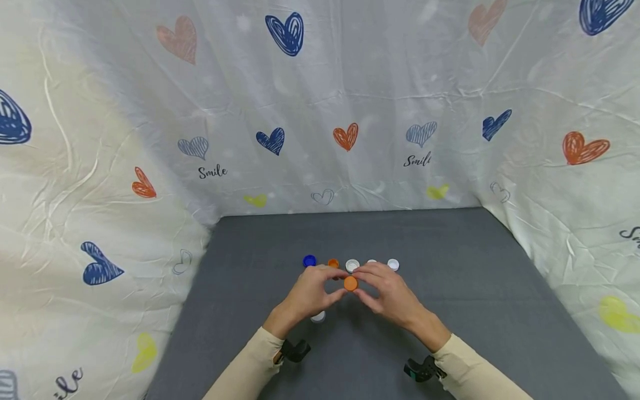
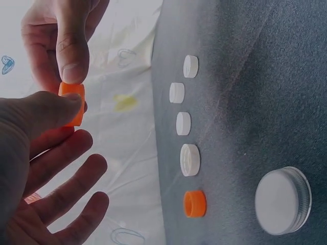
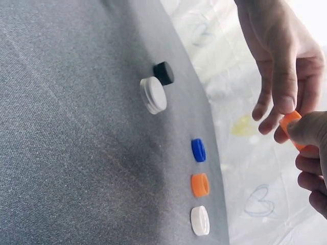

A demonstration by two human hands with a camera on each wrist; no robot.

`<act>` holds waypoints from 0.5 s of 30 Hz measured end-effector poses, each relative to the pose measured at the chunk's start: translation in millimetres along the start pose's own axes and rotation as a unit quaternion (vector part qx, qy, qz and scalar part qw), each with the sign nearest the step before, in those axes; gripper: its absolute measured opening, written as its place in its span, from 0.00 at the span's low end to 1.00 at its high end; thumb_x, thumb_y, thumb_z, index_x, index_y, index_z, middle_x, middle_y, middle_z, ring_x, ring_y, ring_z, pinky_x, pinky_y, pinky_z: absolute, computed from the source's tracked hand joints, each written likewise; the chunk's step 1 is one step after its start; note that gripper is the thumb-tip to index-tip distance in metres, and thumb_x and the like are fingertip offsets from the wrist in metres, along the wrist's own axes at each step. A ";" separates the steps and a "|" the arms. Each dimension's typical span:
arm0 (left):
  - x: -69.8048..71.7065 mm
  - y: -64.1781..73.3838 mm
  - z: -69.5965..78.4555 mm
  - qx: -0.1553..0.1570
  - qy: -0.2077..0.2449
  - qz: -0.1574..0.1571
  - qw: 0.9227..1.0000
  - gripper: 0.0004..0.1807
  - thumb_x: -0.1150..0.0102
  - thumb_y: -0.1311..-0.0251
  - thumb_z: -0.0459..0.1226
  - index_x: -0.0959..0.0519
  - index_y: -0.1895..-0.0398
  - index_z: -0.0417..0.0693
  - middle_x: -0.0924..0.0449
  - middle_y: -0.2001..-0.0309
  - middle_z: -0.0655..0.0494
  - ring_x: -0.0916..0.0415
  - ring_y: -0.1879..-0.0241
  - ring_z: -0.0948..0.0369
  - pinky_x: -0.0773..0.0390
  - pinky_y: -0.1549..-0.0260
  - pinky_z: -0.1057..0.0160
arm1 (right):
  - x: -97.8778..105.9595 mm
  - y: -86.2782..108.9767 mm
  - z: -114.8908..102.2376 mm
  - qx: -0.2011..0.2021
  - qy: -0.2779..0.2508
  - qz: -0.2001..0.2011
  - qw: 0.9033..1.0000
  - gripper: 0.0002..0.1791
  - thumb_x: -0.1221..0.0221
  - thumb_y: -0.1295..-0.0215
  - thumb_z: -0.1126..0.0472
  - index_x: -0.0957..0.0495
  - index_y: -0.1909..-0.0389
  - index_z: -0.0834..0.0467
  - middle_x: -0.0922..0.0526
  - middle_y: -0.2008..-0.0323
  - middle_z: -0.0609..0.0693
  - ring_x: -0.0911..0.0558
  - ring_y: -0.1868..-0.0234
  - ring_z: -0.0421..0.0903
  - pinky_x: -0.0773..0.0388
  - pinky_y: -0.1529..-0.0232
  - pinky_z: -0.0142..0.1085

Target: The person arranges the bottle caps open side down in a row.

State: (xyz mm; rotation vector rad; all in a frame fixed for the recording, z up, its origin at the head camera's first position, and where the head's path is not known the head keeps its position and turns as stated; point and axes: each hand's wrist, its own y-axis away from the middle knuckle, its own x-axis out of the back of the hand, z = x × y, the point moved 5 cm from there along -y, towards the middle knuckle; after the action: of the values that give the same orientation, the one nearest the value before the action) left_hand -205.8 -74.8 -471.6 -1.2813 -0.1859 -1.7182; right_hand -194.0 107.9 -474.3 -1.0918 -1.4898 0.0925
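Above the table, an orange bottle cap (image 1: 350, 283) is pinched between both hands, its flat top facing the head camera. My left hand (image 1: 309, 293) holds its left side with thumb and forefinger; the other fingers spread loosely in the left wrist view. From the opposite side my right hand (image 1: 392, 293) grips the same cap, its thumb (image 3: 306, 127) lying across it. Behind the hands is a row of caps: a blue cap (image 1: 309, 260), a second orange cap (image 1: 333, 263) and several white caps (image 2: 190, 160). The hands partly cover this row in the head view.
A larger white ribbed lid (image 2: 278, 201) lies nearer the person, partly behind the left hand in the head view. Beside it is a black cap (image 3: 164, 73). The grey table (image 1: 450, 261) meets a heart-printed curtain (image 1: 340, 83) at back and sides.
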 end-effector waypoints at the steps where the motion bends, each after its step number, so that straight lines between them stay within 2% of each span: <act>1: 0.3 -0.3 1.0 -0.003 -0.010 0.000 1.000 0.17 0.27 0.43 0.45 0.14 0.51 0.54 0.14 0.59 0.63 0.20 0.61 0.67 0.19 0.58 0.69 | 0.2 -0.3 -0.5 -0.001 0.000 0.001 1.000 0.20 0.27 0.42 0.55 0.15 0.49 0.55 0.15 0.49 0.47 0.20 0.45 0.45 0.21 0.45 0.44; 5: 0.4 -0.6 4.9 -0.021 -0.053 -0.011 0.998 0.17 0.27 0.43 0.46 0.14 0.51 0.54 0.13 0.59 0.62 0.18 0.61 0.65 0.18 0.59 0.68 | -0.5 0.5 -2.1 -0.001 0.000 0.002 1.000 0.22 0.24 0.49 0.59 0.15 0.51 0.56 0.15 0.50 0.47 0.19 0.46 0.46 0.21 0.44 0.46; 11: -5.4 2.0 7.5 -0.051 -0.122 -0.055 0.990 0.15 0.29 0.42 0.47 0.13 0.53 0.55 0.13 0.57 0.64 0.18 0.59 0.65 0.18 0.57 0.66 | -9.4 6.0 -3.7 -0.012 0.006 -0.019 1.000 0.19 0.26 0.46 0.57 0.14 0.53 0.54 0.14 0.52 0.45 0.18 0.46 0.45 0.22 0.45 0.45; 15: -11.3 6.6 5.6 -0.060 -0.148 -0.079 0.984 0.14 0.29 0.42 0.47 0.13 0.54 0.55 0.12 0.57 0.65 0.17 0.57 0.64 0.19 0.54 0.63 | -17.9 10.6 -5.9 -0.019 -0.001 -0.029 0.999 0.17 0.26 0.45 0.56 0.14 0.55 0.54 0.14 0.54 0.45 0.18 0.48 0.44 0.22 0.45 0.45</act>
State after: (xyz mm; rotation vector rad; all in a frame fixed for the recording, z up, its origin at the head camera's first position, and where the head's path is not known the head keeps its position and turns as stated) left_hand -197.2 -68.3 -480.8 -1.6476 -0.3713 -1.6848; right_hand -186.3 99.0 -492.5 -1.0786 -1.5290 0.0249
